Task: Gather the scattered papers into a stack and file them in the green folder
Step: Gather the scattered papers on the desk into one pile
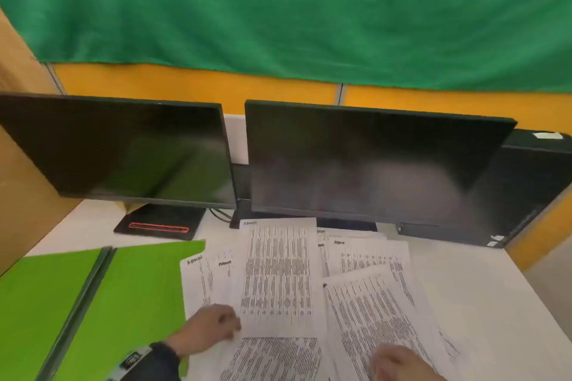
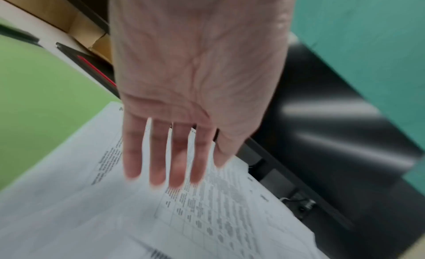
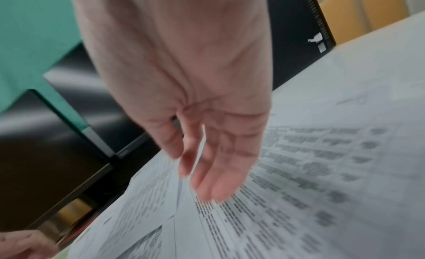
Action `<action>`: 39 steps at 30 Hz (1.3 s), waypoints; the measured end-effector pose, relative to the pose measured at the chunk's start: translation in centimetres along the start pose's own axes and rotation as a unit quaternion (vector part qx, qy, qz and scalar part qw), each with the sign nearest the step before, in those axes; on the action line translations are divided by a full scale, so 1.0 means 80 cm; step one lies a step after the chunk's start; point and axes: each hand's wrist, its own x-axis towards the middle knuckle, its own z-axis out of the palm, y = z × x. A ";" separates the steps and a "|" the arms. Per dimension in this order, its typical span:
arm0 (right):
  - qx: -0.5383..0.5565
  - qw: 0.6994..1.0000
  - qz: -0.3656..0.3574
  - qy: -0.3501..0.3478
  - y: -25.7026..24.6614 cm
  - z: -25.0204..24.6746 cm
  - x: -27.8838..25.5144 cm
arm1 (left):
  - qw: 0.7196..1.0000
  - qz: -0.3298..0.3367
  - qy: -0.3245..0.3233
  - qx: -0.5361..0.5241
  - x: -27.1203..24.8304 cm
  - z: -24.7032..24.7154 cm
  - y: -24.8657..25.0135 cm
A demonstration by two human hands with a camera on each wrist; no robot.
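Note:
Several printed papers [image 1: 278, 275] lie fanned out and overlapping on the white desk. The green folder [image 1: 93, 303] lies spread flat at the left, its right edge under the leftmost sheets. My left hand [image 1: 216, 325] hovers over the left papers [image 2: 115, 217], with fingers [image 2: 158, 153] straight and slightly spread, holding nothing. My right hand [image 1: 399, 363] is at the bottom edge over the right-hand sheets [image 3: 310, 172], its fingers [image 3: 220, 172] loosely extended and empty. Both wrist views are blurred by motion.
Two dark monitors [image 1: 365, 161] stand side by side behind the papers, one on a black base [image 1: 161, 223] with a red stripe. A black computer case [image 1: 532, 182] stands at the back right. Bare desk [image 1: 483, 288] shows right of the papers.

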 end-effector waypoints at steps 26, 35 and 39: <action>-0.258 0.887 0.286 0.253 -0.004 -0.018 0.050 | 0.978 -0.173 0.106 0.057 0.094 0.051 0.064; -0.228 0.916 0.246 0.218 0.014 -0.018 0.051 | 0.964 -0.215 0.148 0.058 0.091 0.047 0.031; -0.149 0.953 0.186 0.185 0.016 -0.026 0.053 | 0.967 -0.210 0.140 -0.013 0.096 0.054 0.014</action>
